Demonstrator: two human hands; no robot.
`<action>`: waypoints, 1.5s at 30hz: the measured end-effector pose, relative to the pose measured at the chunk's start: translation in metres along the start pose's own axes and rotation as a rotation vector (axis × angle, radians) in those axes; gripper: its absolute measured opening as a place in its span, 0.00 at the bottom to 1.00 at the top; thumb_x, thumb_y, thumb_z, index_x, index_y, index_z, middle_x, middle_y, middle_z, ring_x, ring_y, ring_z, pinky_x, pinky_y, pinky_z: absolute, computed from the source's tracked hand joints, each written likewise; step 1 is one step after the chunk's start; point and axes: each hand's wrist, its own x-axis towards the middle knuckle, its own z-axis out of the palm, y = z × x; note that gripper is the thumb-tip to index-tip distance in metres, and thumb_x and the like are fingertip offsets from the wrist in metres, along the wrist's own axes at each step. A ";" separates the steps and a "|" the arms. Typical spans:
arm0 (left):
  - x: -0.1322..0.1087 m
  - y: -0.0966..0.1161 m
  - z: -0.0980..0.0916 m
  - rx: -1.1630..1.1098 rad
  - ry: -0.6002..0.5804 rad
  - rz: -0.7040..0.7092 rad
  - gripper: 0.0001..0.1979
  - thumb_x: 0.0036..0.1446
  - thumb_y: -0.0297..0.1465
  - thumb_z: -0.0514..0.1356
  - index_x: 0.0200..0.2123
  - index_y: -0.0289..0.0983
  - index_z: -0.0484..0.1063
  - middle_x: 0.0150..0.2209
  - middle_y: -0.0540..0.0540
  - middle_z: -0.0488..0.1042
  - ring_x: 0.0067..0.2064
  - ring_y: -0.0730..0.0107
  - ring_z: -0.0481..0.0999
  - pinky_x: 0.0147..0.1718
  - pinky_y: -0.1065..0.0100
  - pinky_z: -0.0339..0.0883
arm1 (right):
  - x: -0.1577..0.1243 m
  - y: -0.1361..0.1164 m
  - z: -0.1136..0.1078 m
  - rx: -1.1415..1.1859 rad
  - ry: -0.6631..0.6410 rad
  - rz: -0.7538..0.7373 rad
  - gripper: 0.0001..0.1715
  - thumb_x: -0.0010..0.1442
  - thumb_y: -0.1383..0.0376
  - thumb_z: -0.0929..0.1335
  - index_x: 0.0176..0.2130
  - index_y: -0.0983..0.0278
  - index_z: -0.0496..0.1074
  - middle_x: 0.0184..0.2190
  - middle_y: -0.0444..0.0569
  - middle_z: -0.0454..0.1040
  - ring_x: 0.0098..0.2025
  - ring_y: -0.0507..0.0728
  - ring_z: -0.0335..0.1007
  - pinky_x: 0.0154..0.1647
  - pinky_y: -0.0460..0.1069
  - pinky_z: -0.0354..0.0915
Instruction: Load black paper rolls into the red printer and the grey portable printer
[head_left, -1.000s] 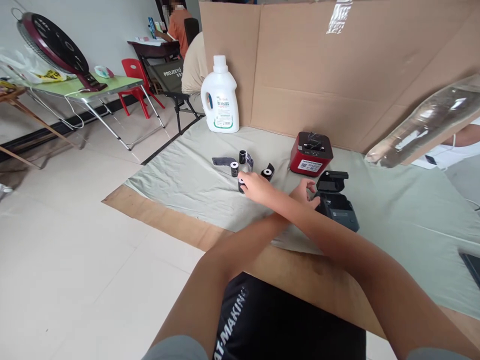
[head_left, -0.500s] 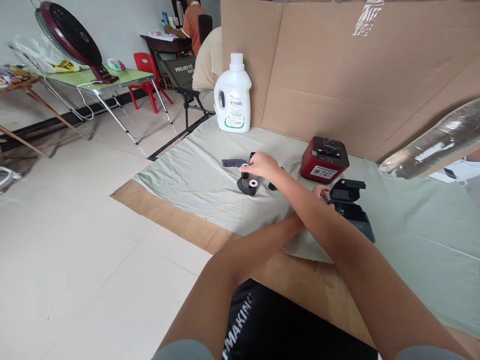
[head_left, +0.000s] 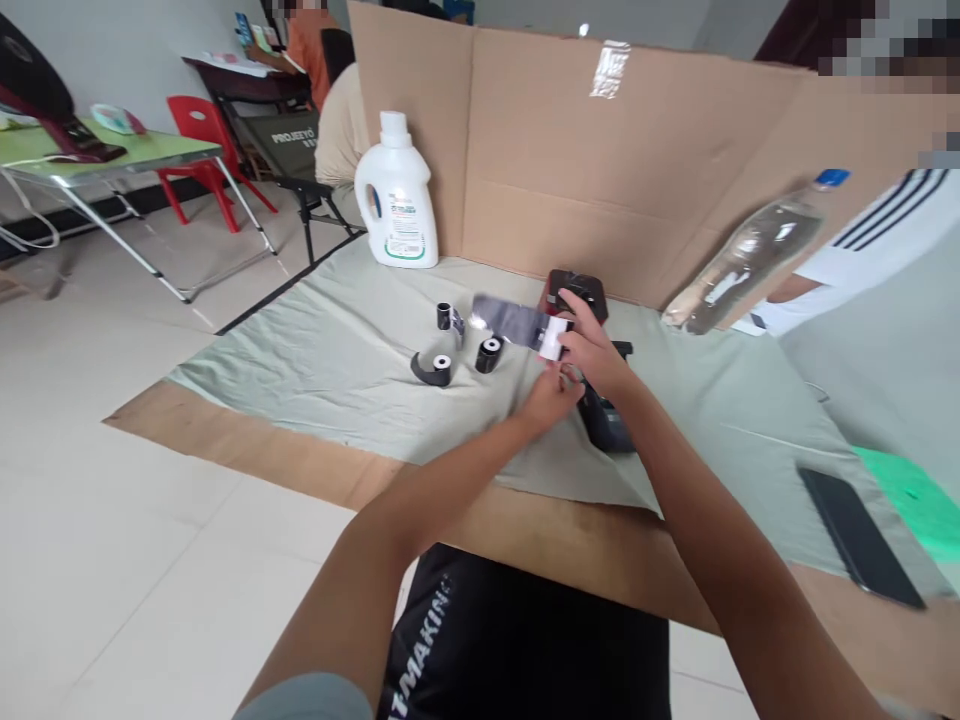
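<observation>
My right hand (head_left: 594,345) is closed on a small paper roll (head_left: 553,338) with a white end. A dark strip (head_left: 506,320) trails from the roll to the left. Just below, my left hand (head_left: 553,395) has its fingers curled close under the roll; what they hold, if anything, is hidden. Behind both hands lies a black device (head_left: 609,425) with a raised lid, partly covered by my right arm. To the left on the cloth stand a black-wrapped roll (head_left: 489,355), a roll with a loose dark tail (head_left: 440,372) and another small dark roll (head_left: 444,316).
A dark red box-shaped device (head_left: 577,288) stands behind my right hand. A white detergent jug (head_left: 401,200) and a cardboard panel (head_left: 555,150) line the back. A clear bottle (head_left: 757,255) leans at right. A phone (head_left: 859,535) lies near the right edge. People sit beyond the panel.
My right hand has come back from the rolls at left to the device, now with a roll and its strip. My arms are no longer crossed. The view has swung right.
</observation>
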 end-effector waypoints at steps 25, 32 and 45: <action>-0.032 0.027 -0.004 0.677 -0.453 0.592 0.16 0.68 0.37 0.58 0.56 0.41 0.76 0.39 0.47 0.77 0.36 0.71 0.77 0.36 0.70 0.71 | -0.042 0.020 -0.118 -0.925 -0.368 0.134 0.19 0.63 0.69 0.65 0.52 0.62 0.77 0.53 0.54 0.80 0.55 0.65 0.71 0.52 0.54 0.67; -0.031 0.023 -0.005 0.723 -0.461 0.672 0.17 0.69 0.37 0.58 0.56 0.41 0.76 0.40 0.46 0.80 0.34 0.72 0.79 0.34 0.70 0.72 | -0.046 0.033 -0.090 -1.182 -0.243 0.112 0.18 0.60 0.74 0.66 0.50 0.66 0.74 0.53 0.62 0.74 0.55 0.67 0.69 0.51 0.54 0.68; -0.033 0.025 -0.003 0.715 -0.460 0.656 0.15 0.69 0.37 0.56 0.54 0.41 0.77 0.38 0.47 0.80 0.32 0.73 0.77 0.32 0.71 0.69 | -0.042 0.025 -0.105 -1.105 -0.042 -0.136 0.22 0.68 0.64 0.61 0.58 0.67 0.68 0.60 0.63 0.69 0.62 0.72 0.60 0.61 0.64 0.61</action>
